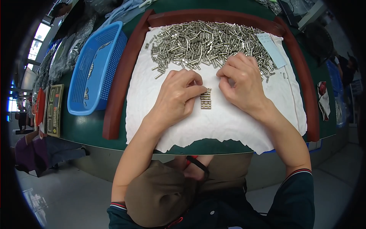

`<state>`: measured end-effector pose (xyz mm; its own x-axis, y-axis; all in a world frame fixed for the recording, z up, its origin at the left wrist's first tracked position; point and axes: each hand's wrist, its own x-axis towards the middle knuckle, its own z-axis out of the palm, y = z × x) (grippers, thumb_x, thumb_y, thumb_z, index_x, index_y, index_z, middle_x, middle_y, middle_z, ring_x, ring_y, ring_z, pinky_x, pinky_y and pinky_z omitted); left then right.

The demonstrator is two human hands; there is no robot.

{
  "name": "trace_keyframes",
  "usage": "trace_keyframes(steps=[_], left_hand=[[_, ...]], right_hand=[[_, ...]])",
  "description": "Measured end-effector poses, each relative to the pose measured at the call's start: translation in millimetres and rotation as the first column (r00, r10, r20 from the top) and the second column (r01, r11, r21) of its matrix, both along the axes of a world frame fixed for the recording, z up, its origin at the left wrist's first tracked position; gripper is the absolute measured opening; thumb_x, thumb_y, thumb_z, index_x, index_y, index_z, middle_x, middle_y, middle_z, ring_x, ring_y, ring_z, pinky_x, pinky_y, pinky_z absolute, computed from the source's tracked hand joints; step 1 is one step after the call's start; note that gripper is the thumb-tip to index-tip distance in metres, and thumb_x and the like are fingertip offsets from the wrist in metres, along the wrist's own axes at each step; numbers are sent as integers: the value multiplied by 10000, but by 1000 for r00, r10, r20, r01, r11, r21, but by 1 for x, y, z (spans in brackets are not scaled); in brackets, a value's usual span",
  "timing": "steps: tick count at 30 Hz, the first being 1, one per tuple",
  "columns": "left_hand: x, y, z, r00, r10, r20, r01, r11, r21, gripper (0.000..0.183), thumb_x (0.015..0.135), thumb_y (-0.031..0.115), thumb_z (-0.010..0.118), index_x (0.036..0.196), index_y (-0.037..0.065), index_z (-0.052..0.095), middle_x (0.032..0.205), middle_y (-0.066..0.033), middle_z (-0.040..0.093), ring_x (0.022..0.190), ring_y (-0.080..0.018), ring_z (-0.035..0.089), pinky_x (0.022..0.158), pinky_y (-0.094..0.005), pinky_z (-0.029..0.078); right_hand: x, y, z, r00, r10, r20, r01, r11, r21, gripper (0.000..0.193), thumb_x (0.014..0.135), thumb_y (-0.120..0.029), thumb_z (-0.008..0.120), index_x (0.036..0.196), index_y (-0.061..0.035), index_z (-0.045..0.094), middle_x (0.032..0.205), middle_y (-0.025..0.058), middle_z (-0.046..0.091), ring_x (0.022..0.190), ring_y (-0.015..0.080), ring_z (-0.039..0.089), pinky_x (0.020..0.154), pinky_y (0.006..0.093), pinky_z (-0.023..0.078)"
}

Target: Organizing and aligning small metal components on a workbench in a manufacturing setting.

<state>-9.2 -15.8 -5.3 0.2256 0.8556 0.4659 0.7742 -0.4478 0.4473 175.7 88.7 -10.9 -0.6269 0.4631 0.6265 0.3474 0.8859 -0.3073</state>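
Observation:
A wide heap of small, shiny metal pins (206, 40) lies on a white cloth (175, 131). In front of the heap, several pins lie side by side in a short column (206, 102). My left hand (173, 95) is closed, with thumb and fingertips together at the top end of this column, touching the pin there. My right hand (243, 82) hovers at the near edge of the heap, right of the column. Its thumb and fingers are curled together, and whatever they hold is hidden.
A dark red wooden frame (124, 72) borders the cloth on its left, far and right sides. Left of it stands a blue plastic basket (114, 57) with a few metal pieces inside. A pale blue paper slip (272, 49) lies at the heap's right. The green table (76, 128) extends beyond.

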Motion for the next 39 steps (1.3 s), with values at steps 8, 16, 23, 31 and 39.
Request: trace_keyframes(steps=[8, 16, 23, 31, 39], left_hand=[[-1, 2, -5, 997, 71, -4, -71, 995, 63, 287, 675, -79, 605, 899, 58, 719, 914, -53, 628, 788, -208, 563, 735, -343, 413], [2, -1, 7, 998, -62, 23, 61, 998, 18, 261, 611, 156, 790, 653, 73, 546, 812, -52, 519, 764, -228, 526, 726, -353, 377], [1, -1, 6, 1000, -24, -17, 23, 997, -72, 409, 616, 303, 848, 667, 89, 504, 825, -50, 466, 816, -235, 485, 762, -355, 349], [2, 0, 1, 997, 52, -55, -57, 993, -104, 429, 649, 360, 833, 712, 88, 507, 840, -55, 446, 857, -243, 474, 794, -380, 315], [1, 2, -1, 995, 74, -63, -79, 994, -77, 375, 710, 325, 798, 729, 88, 509, 847, -56, 455, 861, -246, 480, 799, -385, 311]], right_hand=[[-1, 0, 0, 1000, -7, 1, 7, 1000, -5, 40, 650, -42, 645, 677, -71, 652, 740, 28, 595, 803, 220, 558, 753, 370, 390], [-1, 0, 0, 1000, -5, -5, 5, 1000, -2, 40, 644, -39, 641, 670, -68, 647, 725, 36, 581, 792, 226, 553, 750, 375, 396], [0, 0, 0, 1000, -2, -1, 2, 1000, -6, 46, 644, -33, 640, 671, -68, 652, 725, 37, 578, 794, 225, 552, 753, 373, 395], [-1, -2, 0, 1000, 3, -1, -3, 1000, -8, 42, 647, -34, 644, 668, -70, 654, 731, 31, 581, 795, 220, 551, 760, 372, 392], [-3, -2, -1, 1000, 10, -11, -10, 1000, 4, 31, 649, -43, 643, 659, -72, 646, 735, 28, 579, 794, 219, 548, 757, 371, 386]])
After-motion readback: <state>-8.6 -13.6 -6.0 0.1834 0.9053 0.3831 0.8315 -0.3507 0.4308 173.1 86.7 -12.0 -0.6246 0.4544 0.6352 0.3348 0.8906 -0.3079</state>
